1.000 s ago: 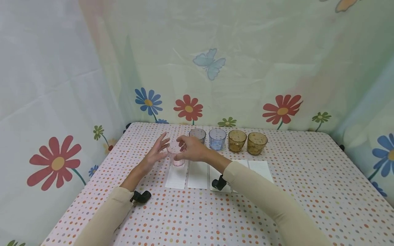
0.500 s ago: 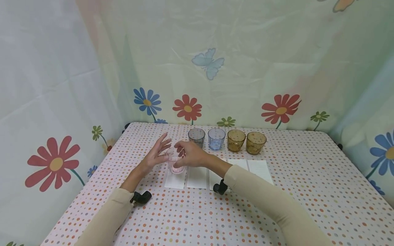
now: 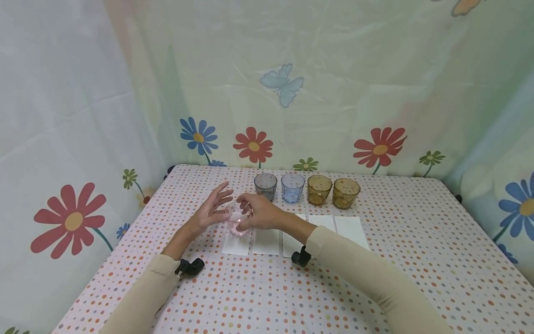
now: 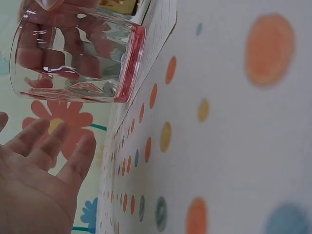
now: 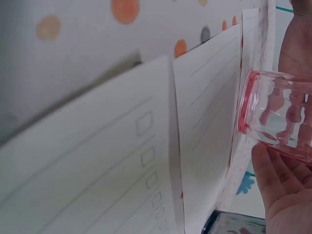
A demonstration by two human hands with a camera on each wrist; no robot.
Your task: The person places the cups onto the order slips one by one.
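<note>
A clear pink glass (image 3: 233, 224) stands upright on the leftmost white paper (image 3: 236, 247), its base appearing to touch the sheet. From the right, my right hand (image 3: 263, 212) grips the glass, thumb on the near side and fingers round the far side. Through the clear wall (image 4: 92, 63), those fingers show in the left wrist view. My left hand (image 3: 205, 214) is held beside the glass on its left, fingers spread and nearly straight. In the left wrist view, a gap shows between my left fingers (image 4: 80, 158) and the glass.
Along the back stand a grey glass (image 3: 265, 185), a blue glass (image 3: 293, 188) and two amber glasses (image 3: 319, 189). Several lined white papers (image 3: 267, 243) lie in a row before them, partly under my right forearm. A dotted cloth (image 3: 250, 297) covers the table.
The pink glass has come toward me and down onto the leftmost paper, my right hand moving with it. During the last half second both hands have stayed almost still.
</note>
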